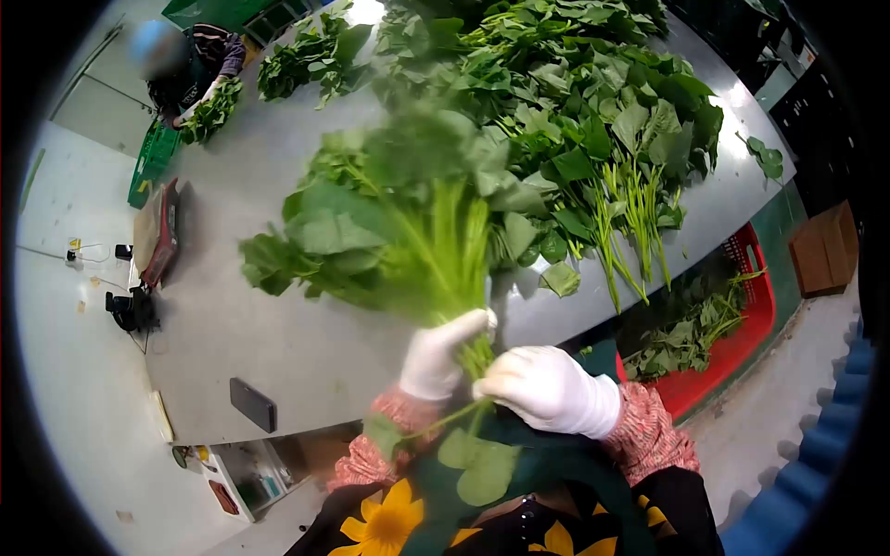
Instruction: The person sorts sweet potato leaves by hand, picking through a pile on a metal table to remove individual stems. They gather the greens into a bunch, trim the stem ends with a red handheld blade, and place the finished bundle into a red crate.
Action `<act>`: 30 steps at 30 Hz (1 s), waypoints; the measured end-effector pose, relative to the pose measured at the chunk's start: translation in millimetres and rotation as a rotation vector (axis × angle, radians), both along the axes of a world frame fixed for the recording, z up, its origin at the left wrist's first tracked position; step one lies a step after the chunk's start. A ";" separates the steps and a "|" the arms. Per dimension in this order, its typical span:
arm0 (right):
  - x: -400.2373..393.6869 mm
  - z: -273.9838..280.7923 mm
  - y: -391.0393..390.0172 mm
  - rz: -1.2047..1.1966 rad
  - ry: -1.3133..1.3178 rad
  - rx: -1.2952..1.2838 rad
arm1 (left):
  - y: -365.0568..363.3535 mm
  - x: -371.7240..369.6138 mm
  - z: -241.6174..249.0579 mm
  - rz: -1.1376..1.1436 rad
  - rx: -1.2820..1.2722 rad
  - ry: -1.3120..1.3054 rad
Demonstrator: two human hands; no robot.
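Observation:
A bunch of leafy green stems (445, 232) is held up over the near edge of the metal table, its leaves pointing away from me and partly blurred. My left hand (438, 357), in a white glove, is wrapped round the lower stems. Just to the right, my gloved right hand (549, 387) is closed at the stem ends, its fingers pressed on them. A stem with broad leaves (482, 463) hangs down toward my apron from between the hands. Beyond the bunch lies a large heap of the same greens (575, 111) on the table.
On the metal table (278, 361) lies a dark phone-like slab (252, 405). A red crate (762, 315) with loose greens stands below the right edge, near a cardboard box (823, 248). At the far left, another person (199, 65) handles greens beside a green crate (153, 159).

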State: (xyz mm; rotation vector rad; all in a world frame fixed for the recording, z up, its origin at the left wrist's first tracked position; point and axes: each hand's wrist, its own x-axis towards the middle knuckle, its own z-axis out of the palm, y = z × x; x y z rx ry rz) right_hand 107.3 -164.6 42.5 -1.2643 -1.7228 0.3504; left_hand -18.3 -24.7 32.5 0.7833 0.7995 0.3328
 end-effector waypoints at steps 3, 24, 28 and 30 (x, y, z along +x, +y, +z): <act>14.7 -10.0 -42.4 -0.172 0.775 -0.017 | 25.4 -1.1 7.5 0.213 0.008 -0.145; 7.3 9.6 20.9 -0.649 0.314 -0.319 | -21.7 -2.1 2.6 0.023 -0.069 -0.179; -1.7 8.3 23.6 -0.718 0.503 -0.253 | -21.5 -5.0 -6.1 -0.115 0.125 -0.066; -1.8 -5.0 27.7 -0.686 0.464 -0.176 | -12.9 -23.1 -28.2 -0.385 0.671 -0.013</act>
